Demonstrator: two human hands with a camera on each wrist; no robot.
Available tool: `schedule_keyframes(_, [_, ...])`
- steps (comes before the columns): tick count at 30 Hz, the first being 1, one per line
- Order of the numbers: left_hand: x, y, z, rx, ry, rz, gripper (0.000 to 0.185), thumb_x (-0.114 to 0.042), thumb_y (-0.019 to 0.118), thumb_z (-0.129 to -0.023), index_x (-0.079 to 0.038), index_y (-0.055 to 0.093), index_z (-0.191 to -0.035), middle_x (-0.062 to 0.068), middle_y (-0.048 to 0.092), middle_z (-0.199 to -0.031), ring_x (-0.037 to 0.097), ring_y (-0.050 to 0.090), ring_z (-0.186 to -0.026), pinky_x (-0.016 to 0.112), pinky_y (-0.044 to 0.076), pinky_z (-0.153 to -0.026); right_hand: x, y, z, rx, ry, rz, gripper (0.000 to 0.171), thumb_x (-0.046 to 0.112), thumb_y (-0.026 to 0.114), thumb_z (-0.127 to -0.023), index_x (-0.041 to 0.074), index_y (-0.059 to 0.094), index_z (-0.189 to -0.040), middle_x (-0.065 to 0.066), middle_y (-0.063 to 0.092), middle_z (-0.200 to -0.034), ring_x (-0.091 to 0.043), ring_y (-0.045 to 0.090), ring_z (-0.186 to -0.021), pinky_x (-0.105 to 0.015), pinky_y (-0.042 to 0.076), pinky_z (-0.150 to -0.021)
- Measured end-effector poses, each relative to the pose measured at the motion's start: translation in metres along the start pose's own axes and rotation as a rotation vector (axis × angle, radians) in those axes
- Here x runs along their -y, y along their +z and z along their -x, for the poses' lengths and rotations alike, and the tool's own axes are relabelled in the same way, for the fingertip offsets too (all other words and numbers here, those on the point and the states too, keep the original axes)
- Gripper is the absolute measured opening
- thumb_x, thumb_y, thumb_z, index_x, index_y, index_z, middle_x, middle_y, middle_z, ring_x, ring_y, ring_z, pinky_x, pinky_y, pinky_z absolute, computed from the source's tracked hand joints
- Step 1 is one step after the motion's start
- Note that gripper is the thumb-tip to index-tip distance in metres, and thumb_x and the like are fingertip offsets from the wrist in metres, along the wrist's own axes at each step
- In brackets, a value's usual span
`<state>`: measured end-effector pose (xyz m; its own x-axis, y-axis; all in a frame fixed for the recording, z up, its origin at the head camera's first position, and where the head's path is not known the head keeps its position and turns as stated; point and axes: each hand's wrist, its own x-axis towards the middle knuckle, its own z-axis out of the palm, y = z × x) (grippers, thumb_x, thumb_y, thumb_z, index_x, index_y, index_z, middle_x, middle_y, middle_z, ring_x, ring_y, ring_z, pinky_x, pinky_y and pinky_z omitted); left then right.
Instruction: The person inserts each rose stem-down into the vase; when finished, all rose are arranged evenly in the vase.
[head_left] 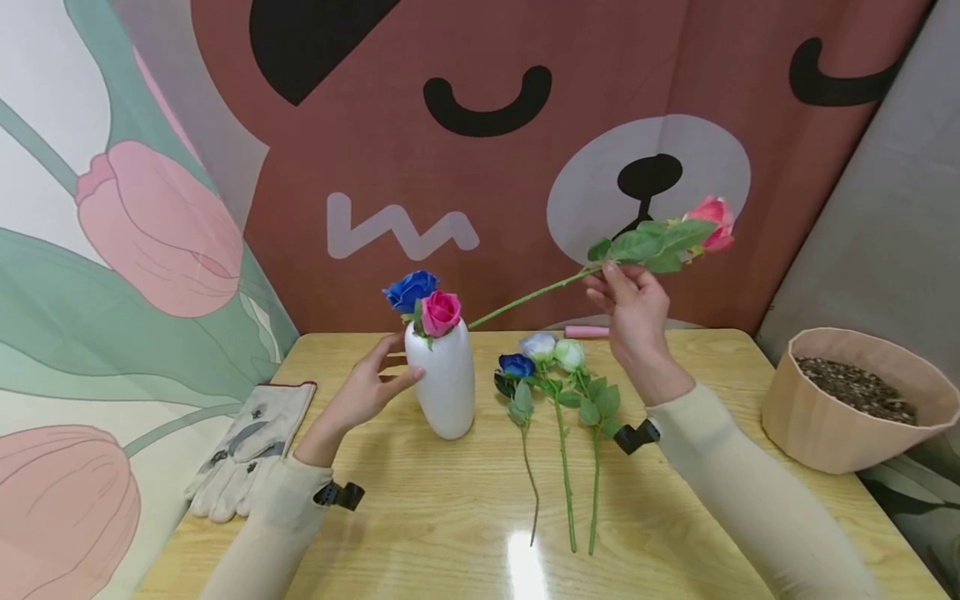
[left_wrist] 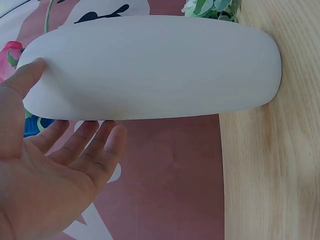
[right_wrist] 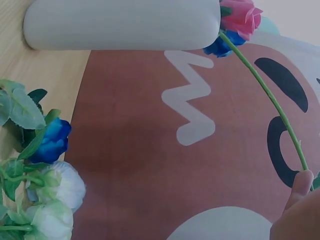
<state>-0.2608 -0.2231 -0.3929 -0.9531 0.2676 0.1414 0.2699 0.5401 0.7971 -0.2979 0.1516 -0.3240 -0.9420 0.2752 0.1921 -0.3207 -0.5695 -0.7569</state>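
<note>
Backdrop: printed cloths hang behind a pale wooden counter (head_left: pixel 420 533), a brown bear face in the middle and pink tulips on the left.
Stem in hand: the right hand (head_left: pixel 633 308) pinches a long-stemmed pink rose (head_left: pixel 712 221) just below its leaves, held in the air and tilted, bloom up to the right, cut end reaching the mouth of the white vase (head_left: pixel 447 379).
Vase: it stands upright near the counter's middle and already holds a blue rose (head_left: pixel 410 287) and a small pink rose (head_left: pixel 440 312).
Left hand: the left hand (head_left: pixel 365 387) has relaxed, spread fingers, thumb touching the vase's side near the top; nothing is grasped.
Doing it well: I judge the stem tip needs steering past the two blooms crowding the narrow mouth, with the vase braced more firmly so it does not tip.
Spare flowers: three stems (head_left: pixel 558 392) lie just right of the vase, blue, pale and white-green heads toward the backdrop.
Around: work gloves (head_left: pixel 251 450) at the left edge, a pink marker (head_left: pixel 587 332) at the back, a tan pot of gravel (head_left: pixel 855 404) off to the right.
</note>
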Motion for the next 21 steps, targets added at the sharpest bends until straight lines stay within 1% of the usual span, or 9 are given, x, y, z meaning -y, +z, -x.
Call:
schedule_keyframes(6, [0.001,0.0,0.0,-0.001,0.002,-0.002,0.074,-0.051,0.066,-0.093,-0.024,0.034,-0.154,0.006,0.043,-0.154,0.038,0.052,-0.133,0.054,0.054,-0.098,0.0,0.009,0.003,-0.003,-0.006,0.005,0.014,0.01,0.068,-0.094,0.001,0.059,-0.101,-0.008,0.073,-0.092,-0.017,0.075,-0.077,-0.024,0.061,-0.069])
schedule_keyframes(10, [0.001,0.0,-0.001,0.0,0.005,0.002,0.074,-0.051,0.066,-0.093,-0.024,0.034,-0.154,0.007,0.043,-0.154,0.038,0.052,-0.133,0.054,0.054,-0.098,-0.001,0.014,0.004,0.001,-0.015,0.01,0.014,0.01,0.067,-0.095,0.001,0.059,-0.101,-0.006,0.074,-0.09,-0.017,0.075,-0.077,-0.024,0.061,-0.068])
schedule_keyframes(17, [0.001,0.0,-0.001,-0.003,0.007,0.004,0.074,-0.051,0.066,-0.093,-0.023,0.035,-0.154,0.007,0.044,-0.153,0.038,0.053,-0.132,0.053,0.055,-0.097,-0.009,0.025,0.005,0.046,-0.077,0.068,0.009,0.009,0.068,-0.095,0.005,0.06,-0.094,-0.004,0.076,-0.083,-0.015,0.075,-0.072,-0.025,0.061,-0.064])
schedule_keyframes(21, [0.001,0.001,0.0,-0.004,0.005,-0.003,0.074,-0.051,0.066,-0.093,-0.023,0.035,-0.154,0.007,0.044,-0.154,0.037,0.053,-0.133,0.054,0.054,-0.098,-0.015,0.031,0.008,0.09,-0.106,0.11,0.008,0.01,0.067,-0.096,0.008,0.06,-0.092,-0.002,0.076,-0.081,-0.013,0.075,-0.071,-0.024,0.06,-0.064])
